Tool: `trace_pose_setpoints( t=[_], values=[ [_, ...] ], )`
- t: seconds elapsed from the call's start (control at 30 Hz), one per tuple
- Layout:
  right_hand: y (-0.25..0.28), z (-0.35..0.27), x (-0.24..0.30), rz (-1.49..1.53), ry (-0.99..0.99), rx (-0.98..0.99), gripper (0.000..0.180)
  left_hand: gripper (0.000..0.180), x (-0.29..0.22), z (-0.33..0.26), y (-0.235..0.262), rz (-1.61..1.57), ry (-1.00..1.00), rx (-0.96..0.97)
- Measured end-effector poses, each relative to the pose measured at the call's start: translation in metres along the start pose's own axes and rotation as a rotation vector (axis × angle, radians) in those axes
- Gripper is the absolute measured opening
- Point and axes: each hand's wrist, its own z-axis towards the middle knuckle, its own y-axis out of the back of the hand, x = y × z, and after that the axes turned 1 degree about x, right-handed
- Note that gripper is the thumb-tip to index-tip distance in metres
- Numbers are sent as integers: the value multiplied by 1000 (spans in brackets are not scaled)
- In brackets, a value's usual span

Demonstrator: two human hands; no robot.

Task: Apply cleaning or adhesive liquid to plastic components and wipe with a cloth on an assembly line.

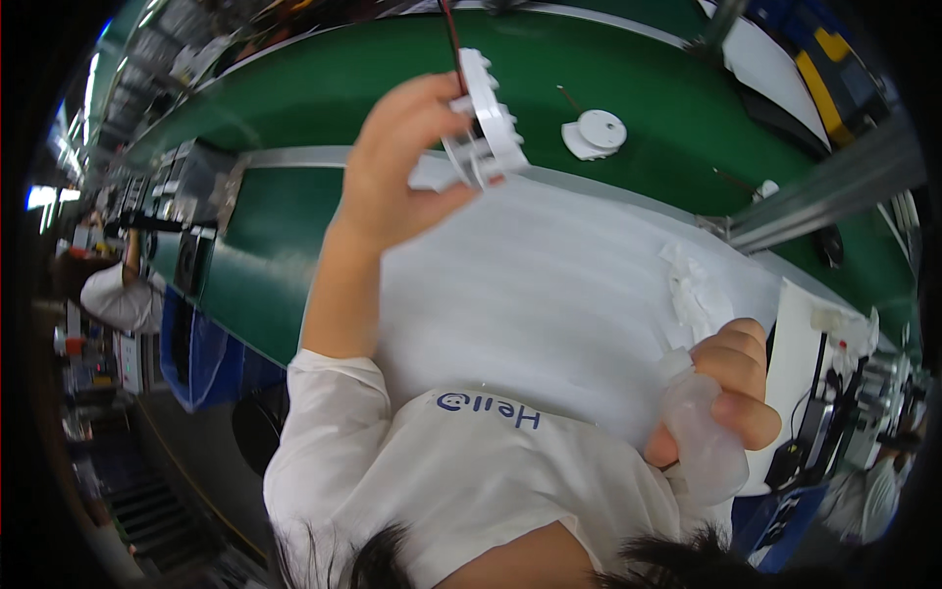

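My left hand (394, 162) is raised over the far edge of the white work surface (510, 285). Pinched between its thumb and fingers is a white plastic part (491, 123) with teeth along one side, and a dark red wire (451, 39) runs up from it. Low on the right, close to my body, my right hand (734, 378) is wrapped round a translucent white squeeze bottle (702, 432). Beyond the work surface, a round white part on a base (599, 131) lies on the green belt (392, 59), with a short wire sticking out.
Crumpled white tissue (695, 290) lies near the right hand. A metal post (834, 187) slants across the right side. Farther right, another small white part (767, 188) with a wire sits on the belt. A blue bin (201, 353) stands at left, near another person's white sleeve (120, 297).
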Motion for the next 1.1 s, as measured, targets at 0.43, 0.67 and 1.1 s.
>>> trace_pose_setpoints(
  t=[0.43, 0.67, 1.1],
  values=[
    [6, 4, 5, -36, -61, 92, 53, 26, -64, -9, -83, -170, -330, -124],
    [5, 7, 10, -30, -151, 142, 55, 30, -73, -13, -72, -34, -328, -66],
    [4, 5, 5, -16, -97, 151, 53, 22, -81, -13, -72, -47, -308, -91]
  ],
)
